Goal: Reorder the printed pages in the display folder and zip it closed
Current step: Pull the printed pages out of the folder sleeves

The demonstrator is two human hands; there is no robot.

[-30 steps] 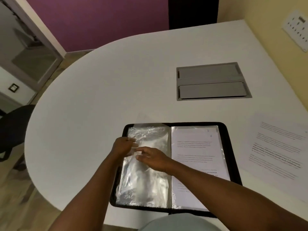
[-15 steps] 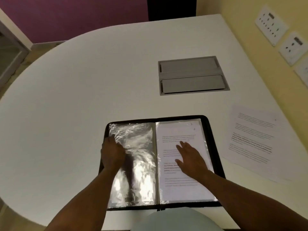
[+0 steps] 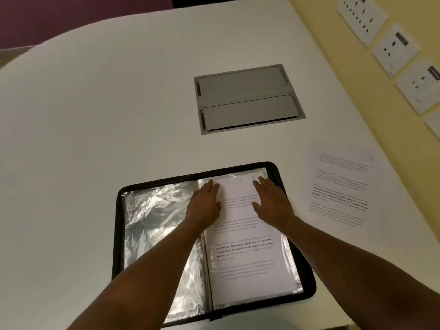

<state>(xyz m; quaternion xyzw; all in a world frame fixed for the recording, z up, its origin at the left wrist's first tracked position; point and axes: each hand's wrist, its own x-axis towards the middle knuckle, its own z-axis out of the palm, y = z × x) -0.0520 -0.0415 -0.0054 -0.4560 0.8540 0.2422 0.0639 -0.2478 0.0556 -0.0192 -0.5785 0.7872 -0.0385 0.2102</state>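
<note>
Two hatch flaps [image 3: 247, 100] | white table [image 3: 107, 103] | yellow wall sockets [image 3: 395, 46]

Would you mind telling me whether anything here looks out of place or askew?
One printed page lies loose on the table, right of the open display folder, slightly askew. The empty sleeve on the folder's left looks crinkled.

**Surfaces we see**

We see a matt, smooth white table [image 3: 95, 115] with a brushed grey metal-looking hatch [image 3: 247, 98]. The display folder [image 3: 307, 277] has a dull black edge; its left plastic sleeves [image 3: 154, 222] are glossy and crinkled. The sleeved page [image 3: 242, 258] and loose sheet [image 3: 340, 186] are matt paper.
</note>
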